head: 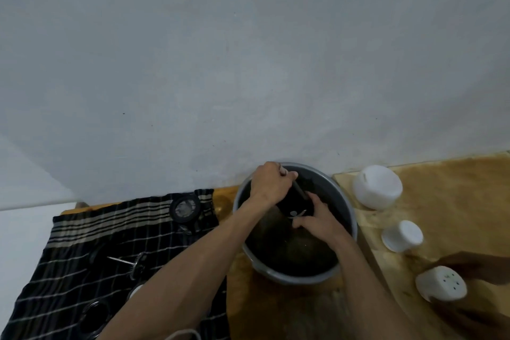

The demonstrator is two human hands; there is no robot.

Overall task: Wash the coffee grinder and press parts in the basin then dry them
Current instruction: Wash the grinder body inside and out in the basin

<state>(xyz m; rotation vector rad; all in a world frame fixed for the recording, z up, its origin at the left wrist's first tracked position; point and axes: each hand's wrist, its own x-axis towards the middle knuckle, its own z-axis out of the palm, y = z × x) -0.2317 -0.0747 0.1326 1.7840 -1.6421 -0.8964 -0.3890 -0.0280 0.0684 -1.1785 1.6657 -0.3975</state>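
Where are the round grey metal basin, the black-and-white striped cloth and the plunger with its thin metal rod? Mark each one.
Round grey metal basin [348, 203]: head view, bare right rim.
Black-and-white striped cloth [82, 229]: head view, open left part.
Plunger with thin metal rod [121, 260]: head view, mid-rod.

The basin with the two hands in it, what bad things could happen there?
1. The right hand holds a dark grinder part with bare metal blades showing close to its fingers; a slip might cut them.
2. The left hand scrubs with a thin brush right at the basin rim, so dirty water could splash onto the wall.
3. The basin sits beside the striped cloth where the washed parts lie; splashes could wet them.
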